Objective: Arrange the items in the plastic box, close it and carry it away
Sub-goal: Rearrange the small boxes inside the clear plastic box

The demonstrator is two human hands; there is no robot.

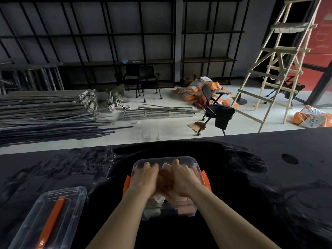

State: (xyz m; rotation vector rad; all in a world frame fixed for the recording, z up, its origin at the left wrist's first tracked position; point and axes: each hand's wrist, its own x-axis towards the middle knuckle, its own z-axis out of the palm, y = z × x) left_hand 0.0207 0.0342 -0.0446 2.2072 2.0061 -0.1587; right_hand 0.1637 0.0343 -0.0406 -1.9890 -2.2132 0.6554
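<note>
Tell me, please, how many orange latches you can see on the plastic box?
2: one latch on the left side of the plastic box, beside the left hand, and one latch on its right side, beside the right hand. None seems hidden.

One clear plastic box (190, 163) with two orange latches (126, 186), one separate lid (48, 218), two hands (143, 178) inside the box; beyond the bench (269, 177), three chairs (213, 106) and one wooden ladder (280, 56); packets in the box uncountable

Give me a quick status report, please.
Both hands, left hand and right hand, pressing items inside plastic box. Lid off, lying left. Nothing in the way.
</note>
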